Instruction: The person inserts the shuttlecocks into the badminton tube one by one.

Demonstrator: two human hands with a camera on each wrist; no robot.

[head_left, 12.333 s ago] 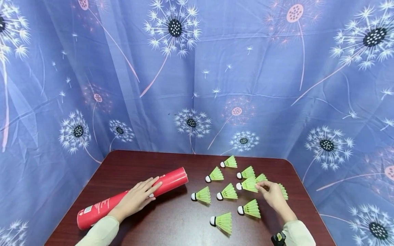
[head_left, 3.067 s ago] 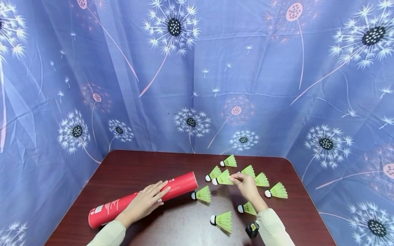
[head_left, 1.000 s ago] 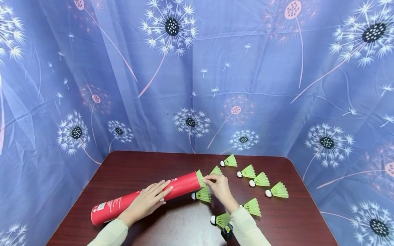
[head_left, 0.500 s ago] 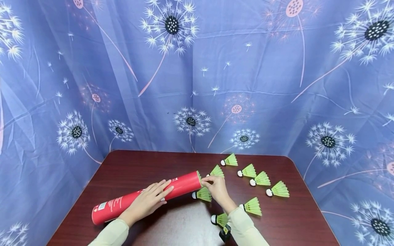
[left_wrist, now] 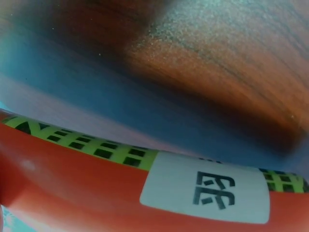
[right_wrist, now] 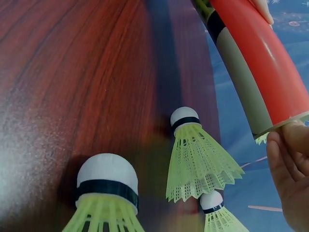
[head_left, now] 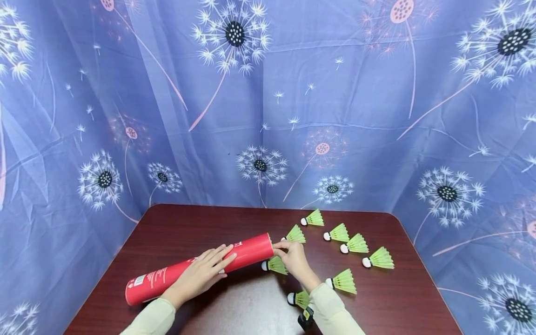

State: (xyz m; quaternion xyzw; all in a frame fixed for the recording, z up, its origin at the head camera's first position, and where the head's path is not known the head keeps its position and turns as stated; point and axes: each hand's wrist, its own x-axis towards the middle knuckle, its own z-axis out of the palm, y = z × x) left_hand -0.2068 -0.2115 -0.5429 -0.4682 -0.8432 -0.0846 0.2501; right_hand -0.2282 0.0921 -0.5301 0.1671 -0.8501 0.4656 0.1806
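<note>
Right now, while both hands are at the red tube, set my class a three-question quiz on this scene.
1. True or false: the left hand lies flat on the red tube.
2. How many shuttlecocks lie loose on the table in the head view? A 3, B 8, C 15.
3. Which part of the tube does the right hand touch?

Key: 1 true. 2 B. 3 its open end, where a green skirt edge peeks out.
</note>
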